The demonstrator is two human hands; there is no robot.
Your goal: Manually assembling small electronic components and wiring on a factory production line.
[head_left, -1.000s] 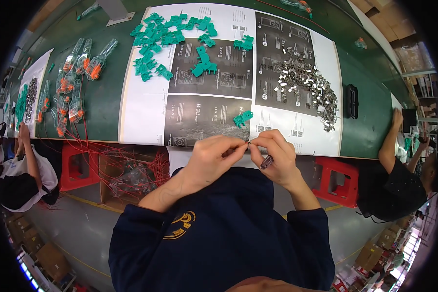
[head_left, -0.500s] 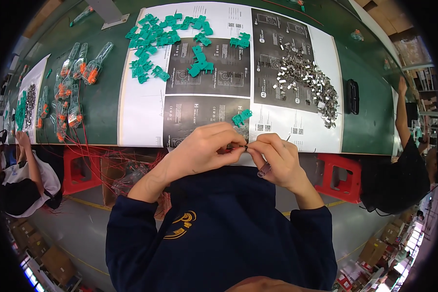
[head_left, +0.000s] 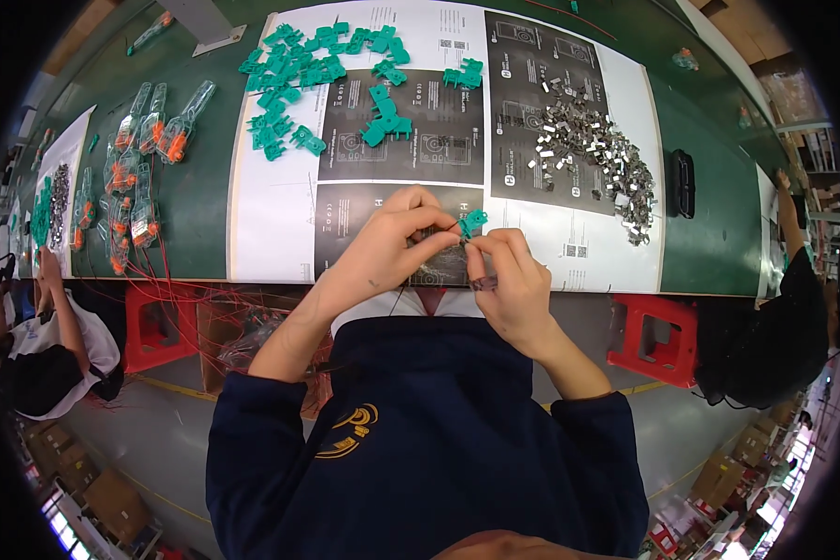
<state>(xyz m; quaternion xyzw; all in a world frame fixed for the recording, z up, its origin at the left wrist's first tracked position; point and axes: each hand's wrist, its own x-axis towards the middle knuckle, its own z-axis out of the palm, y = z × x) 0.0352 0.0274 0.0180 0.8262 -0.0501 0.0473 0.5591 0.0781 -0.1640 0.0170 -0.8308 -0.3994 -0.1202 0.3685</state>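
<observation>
A small green plastic part sits right at the fingertips of both hands, over the black printed sheet. My left hand is closed in a pinch beside it; what lies between its fingertips is too small to make out. My right hand pinches a tiny dark piece just below the green part, touching or nearly touching the left fingertips. A clear purplish rod-like thing is tucked under the right hand's curled fingers. More green plastic parts are heaped at the far left of the sheets.
Small silvery metal pieces lie piled to the right, near a black oblong case. Clear-and-orange parts with red wires lie on the left. Red stools flank me. Other people work at both sides.
Both hands have moved forward, away from my body, and reached the green part. That part has turned and shifted slightly right. The fingers stay pinched.
</observation>
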